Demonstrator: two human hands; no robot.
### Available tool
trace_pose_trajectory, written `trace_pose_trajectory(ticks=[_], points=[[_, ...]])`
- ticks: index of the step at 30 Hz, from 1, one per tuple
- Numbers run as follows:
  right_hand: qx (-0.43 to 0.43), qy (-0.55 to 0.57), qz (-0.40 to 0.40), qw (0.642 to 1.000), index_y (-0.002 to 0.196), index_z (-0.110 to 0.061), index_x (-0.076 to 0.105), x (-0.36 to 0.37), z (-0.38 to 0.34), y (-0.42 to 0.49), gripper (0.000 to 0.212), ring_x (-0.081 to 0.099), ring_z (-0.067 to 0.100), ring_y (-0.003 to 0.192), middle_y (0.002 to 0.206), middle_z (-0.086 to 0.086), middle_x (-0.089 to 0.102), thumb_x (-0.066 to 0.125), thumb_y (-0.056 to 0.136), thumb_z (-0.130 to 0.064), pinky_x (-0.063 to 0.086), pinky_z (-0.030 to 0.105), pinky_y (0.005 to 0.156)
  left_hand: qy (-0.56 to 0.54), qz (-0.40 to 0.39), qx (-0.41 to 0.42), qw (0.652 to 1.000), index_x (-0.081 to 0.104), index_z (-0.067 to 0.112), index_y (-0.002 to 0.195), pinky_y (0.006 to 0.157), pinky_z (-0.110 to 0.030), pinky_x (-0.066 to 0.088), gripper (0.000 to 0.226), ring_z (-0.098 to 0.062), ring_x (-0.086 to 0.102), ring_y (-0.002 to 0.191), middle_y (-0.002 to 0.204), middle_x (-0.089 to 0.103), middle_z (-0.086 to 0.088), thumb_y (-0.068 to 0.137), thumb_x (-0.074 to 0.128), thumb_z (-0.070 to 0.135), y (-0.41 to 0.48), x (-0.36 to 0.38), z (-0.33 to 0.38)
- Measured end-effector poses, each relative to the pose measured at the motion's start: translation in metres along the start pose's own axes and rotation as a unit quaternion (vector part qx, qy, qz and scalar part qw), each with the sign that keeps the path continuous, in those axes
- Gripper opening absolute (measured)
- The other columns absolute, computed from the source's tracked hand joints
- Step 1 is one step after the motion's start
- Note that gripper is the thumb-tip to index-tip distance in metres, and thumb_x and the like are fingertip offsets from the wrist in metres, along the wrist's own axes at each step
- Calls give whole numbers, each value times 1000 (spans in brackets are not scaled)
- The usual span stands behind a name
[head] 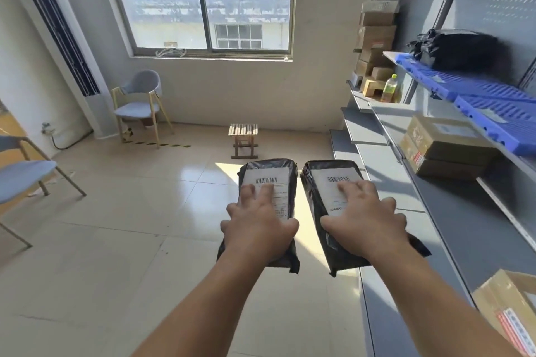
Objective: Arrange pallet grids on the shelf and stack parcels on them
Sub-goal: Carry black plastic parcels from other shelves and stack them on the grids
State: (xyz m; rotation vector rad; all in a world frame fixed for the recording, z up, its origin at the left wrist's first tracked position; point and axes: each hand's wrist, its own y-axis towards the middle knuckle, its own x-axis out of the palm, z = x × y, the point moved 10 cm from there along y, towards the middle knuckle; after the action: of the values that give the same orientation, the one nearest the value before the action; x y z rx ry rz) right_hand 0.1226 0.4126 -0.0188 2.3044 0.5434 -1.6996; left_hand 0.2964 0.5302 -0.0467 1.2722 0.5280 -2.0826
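One wide-angle view riding on the person's head, looking forward and down, standing close beside the shelf (452, 211), facing along the shelf toward the window (203, 2) past its far end.

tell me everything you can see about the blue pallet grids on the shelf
Bright blue, seemingly moulded plastic, with rows of slots and short feet along the edge. At least two pallet grids lie flat, end to end, on a shelf at right. A pile of black bagged parcels sits on the far one; the near one carries small pale scraps.
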Motion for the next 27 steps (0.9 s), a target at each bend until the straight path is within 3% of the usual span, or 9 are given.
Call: trace_pose_trajectory(ticks=[9,18,27], points=[[83,-37,61,994,150,-37,25,-35,1,155,80,39,35,121,153,-4,25,57,78,-54,38,49,98,-10,-26,90,996,27,41,139,99,-51,40,71,-33,38,123,143,23,3,77,58,56,190,4,71],[169,-25,88,981,150,-38,26,-68,55,291,80,37,37,126,153,-3,25,56,78,-57,39,52,100,-27,-44,162,985,33,44,136,95,-50,42,67,-32,39,123,146,25,5,77,62,53,330,35,185],[178,0,134,975,150,-39,24,-130,115,439,80,38,37,124,151,-3,26,58,80,-57,42,54,99,-16,-23,198,980,33,48,132,95,-53,46,67,-30,41,118,140,27,7,71,60,53,450,53,314]])
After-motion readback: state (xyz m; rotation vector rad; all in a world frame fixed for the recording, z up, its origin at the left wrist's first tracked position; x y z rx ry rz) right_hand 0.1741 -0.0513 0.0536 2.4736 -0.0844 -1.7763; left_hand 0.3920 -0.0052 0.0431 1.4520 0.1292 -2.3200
